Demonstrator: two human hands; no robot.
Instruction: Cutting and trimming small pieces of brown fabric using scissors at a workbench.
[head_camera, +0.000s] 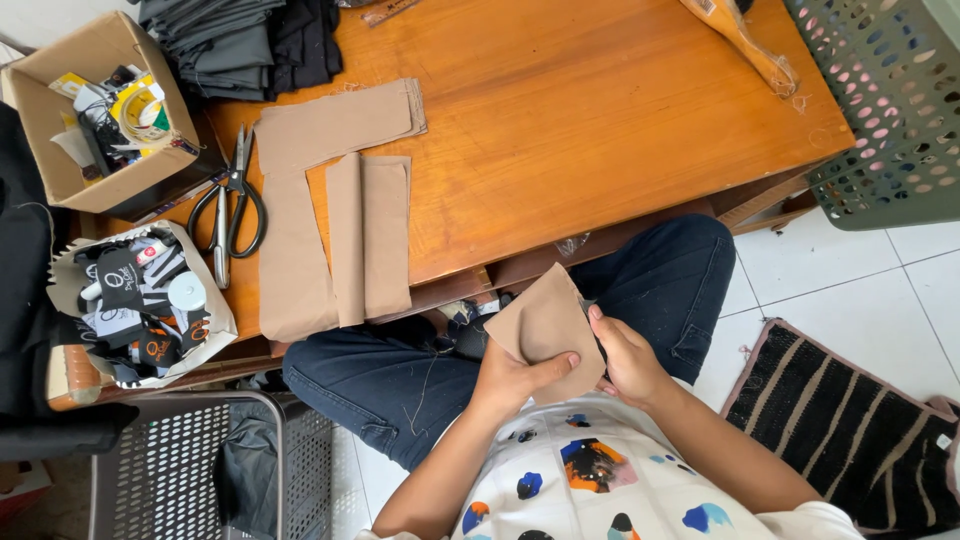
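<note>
Both my hands hold one small tan fabric piece (545, 322) over my lap, in front of the low wooden table (600, 110). My left hand (512, 378) grips its lower edge, thumb lying across the cloth. My right hand (628, 360) pinches its right edge with fingers curled behind it. On the table's left part lie more tan fabric pieces (340, 210), some folded, some flat. Black-handled scissors (230, 205) rest beside them near the table's left edge.
A stack of dark folded cloth (245, 40) sits at the table's far left. Left of the table are a cardboard box of oddments (95, 110) and a box of small black items (140, 305). A grey basket (200, 465) stands below, a green basket (890, 110) right, a striped mat (850, 430) on tiles.
</note>
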